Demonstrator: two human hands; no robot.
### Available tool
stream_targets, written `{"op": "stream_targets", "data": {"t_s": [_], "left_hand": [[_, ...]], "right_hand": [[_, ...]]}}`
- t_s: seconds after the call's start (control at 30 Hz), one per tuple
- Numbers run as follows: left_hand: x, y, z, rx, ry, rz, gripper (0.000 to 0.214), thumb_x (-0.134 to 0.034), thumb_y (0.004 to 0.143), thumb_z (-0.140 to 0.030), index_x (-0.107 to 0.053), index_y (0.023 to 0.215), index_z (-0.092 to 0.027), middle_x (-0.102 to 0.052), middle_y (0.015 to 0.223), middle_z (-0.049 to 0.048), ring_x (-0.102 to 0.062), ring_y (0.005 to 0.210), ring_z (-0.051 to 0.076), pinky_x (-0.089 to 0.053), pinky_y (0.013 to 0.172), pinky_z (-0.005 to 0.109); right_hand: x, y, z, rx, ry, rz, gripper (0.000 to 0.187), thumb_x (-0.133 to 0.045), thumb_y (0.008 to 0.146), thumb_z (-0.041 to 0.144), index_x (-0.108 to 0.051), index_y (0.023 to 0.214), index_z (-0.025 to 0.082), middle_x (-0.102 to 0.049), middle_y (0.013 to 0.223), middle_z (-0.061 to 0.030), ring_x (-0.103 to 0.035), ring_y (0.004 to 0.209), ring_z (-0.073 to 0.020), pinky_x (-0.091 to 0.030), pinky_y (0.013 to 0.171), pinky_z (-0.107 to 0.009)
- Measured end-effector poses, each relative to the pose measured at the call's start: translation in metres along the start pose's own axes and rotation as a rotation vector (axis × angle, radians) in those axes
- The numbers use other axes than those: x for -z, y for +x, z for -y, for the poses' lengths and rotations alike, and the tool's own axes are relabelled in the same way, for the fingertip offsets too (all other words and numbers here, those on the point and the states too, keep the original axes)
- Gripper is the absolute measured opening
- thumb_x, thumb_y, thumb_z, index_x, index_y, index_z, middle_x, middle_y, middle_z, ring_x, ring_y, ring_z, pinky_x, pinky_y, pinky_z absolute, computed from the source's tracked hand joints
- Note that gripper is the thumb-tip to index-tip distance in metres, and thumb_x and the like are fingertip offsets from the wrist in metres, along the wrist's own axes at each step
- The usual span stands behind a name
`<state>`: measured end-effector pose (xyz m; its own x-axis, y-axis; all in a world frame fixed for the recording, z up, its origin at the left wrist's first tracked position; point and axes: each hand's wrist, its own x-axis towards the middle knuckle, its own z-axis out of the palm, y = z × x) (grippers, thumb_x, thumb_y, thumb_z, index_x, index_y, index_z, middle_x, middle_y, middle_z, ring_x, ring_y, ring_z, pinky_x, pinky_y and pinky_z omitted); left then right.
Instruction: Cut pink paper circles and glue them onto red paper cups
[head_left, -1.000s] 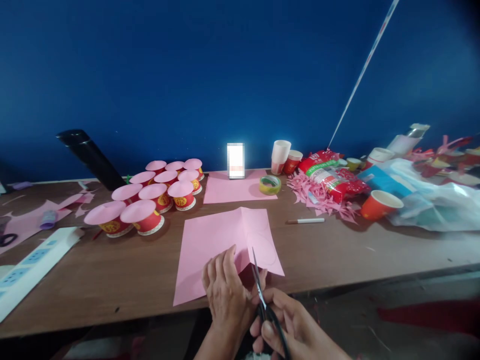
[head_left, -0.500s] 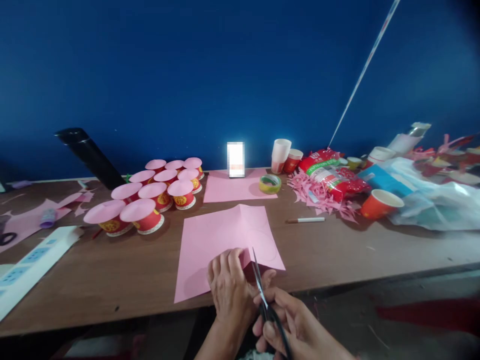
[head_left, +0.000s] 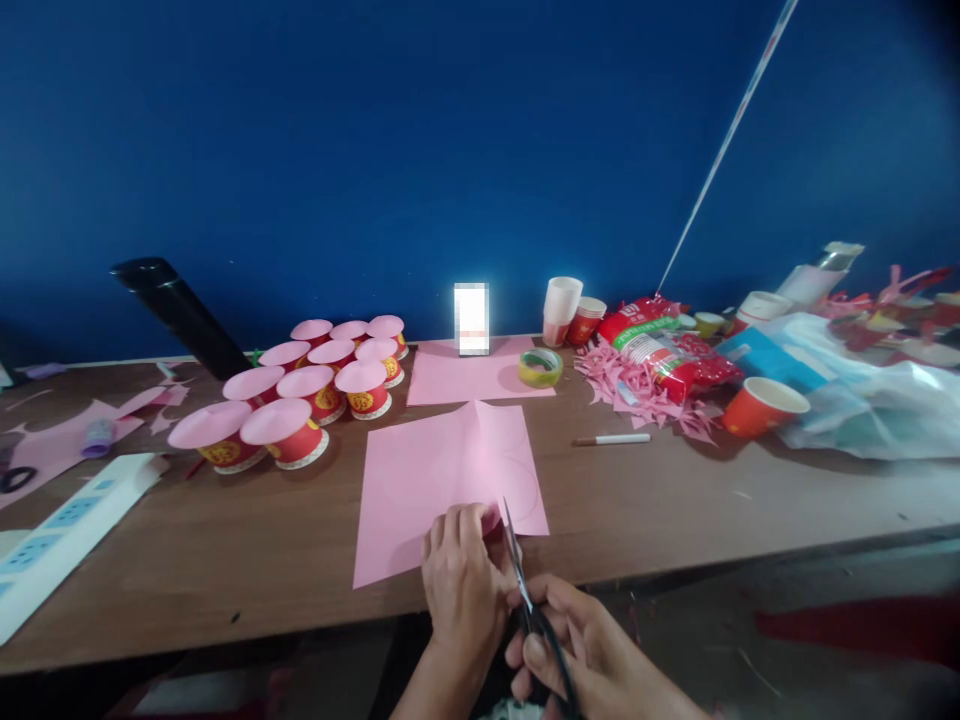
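Note:
A pink paper sheet lies at the front of the table, raised in a fold near its middle. A faint drawn circle shows on its right part. My left hand is closed on the sheet's near edge, the paper bending up at the fingers. Black-handled scissors are gripped in my right hand, blades pointing up and away. Their tips lie over the sheet beside my left fingers, the blades nearly together. Whether they touch the paper I cannot tell.
Several red cups topped with pink discs stand on the left, near a white power strip. Behind the sheet are a tape roll and a lit phone. Rightward lie a marker, pink scraps and an orange cup.
The pink sheet has shifted slightly left and turned a little, its right corner drawing in. My left hand moved slightly with it. My right hand and the scissors have barely moved.

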<state>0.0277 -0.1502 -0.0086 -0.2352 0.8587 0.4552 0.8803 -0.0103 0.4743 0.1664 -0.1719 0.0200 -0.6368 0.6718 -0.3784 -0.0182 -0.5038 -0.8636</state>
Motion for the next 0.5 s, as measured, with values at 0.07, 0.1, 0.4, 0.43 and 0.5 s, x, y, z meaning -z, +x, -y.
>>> {"op": "stream_targets", "data": {"t_s": [0.07,0.1,0.4,0.43,0.5], "left_hand": [[0.000,0.001,0.000,-0.019,-0.032,-0.006,0.008,-0.053,0.077,-0.016,-0.055,0.085,-0.019,-0.057,0.077,0.0043,-0.052,0.075,0.021,-0.039,0.069,0.033],[0.001,0.002,0.000,-0.032,-0.043,-0.011,0.005,-0.052,0.078,-0.016,-0.054,0.081,-0.019,-0.057,0.075,0.0037,-0.052,0.073,0.020,-0.039,0.068,0.032],[0.041,0.045,-0.016,-0.279,0.094,-0.218,0.003,-0.056,0.076,-0.017,-0.056,0.078,-0.020,-0.060,0.071,0.0016,-0.053,0.072,0.019,-0.038,0.072,0.034],[0.049,0.051,-0.019,-0.328,0.112,-0.245,0.004,-0.056,0.076,-0.016,-0.056,0.078,-0.019,-0.061,0.071,0.0014,-0.053,0.072,0.019,-0.039,0.072,0.034],[0.063,0.059,-0.024,-0.431,0.142,-0.281,0.006,-0.057,0.075,-0.014,-0.056,0.079,-0.018,-0.062,0.074,0.0015,-0.054,0.073,0.019,-0.039,0.074,0.034]], "right_hand": [[0.001,0.000,0.000,0.011,-0.004,0.011,0.045,-0.066,0.071,0.047,-0.044,0.095,0.017,-0.054,0.076,-0.0002,-0.057,0.066,-0.0107,-0.045,0.047,-0.017],[0.001,0.000,0.002,0.023,-0.008,0.007,0.045,-0.066,0.071,0.047,-0.044,0.096,0.017,-0.054,0.077,-0.0004,-0.057,0.066,-0.0109,-0.045,0.046,-0.017],[-0.009,-0.010,0.052,0.228,0.005,0.017,0.045,-0.062,0.075,0.048,-0.048,0.104,0.016,-0.055,0.087,-0.0056,-0.057,0.075,-0.0133,-0.047,0.057,-0.023],[-0.009,-0.011,0.056,0.260,0.023,0.035,0.046,-0.062,0.075,0.048,-0.048,0.105,0.016,-0.056,0.088,-0.0062,-0.057,0.076,-0.0139,-0.047,0.059,-0.024],[-0.010,-0.014,0.057,0.313,0.066,0.054,0.048,-0.062,0.075,0.048,-0.047,0.108,0.017,-0.056,0.091,-0.0073,-0.058,0.078,-0.0143,-0.048,0.062,-0.025]]}}
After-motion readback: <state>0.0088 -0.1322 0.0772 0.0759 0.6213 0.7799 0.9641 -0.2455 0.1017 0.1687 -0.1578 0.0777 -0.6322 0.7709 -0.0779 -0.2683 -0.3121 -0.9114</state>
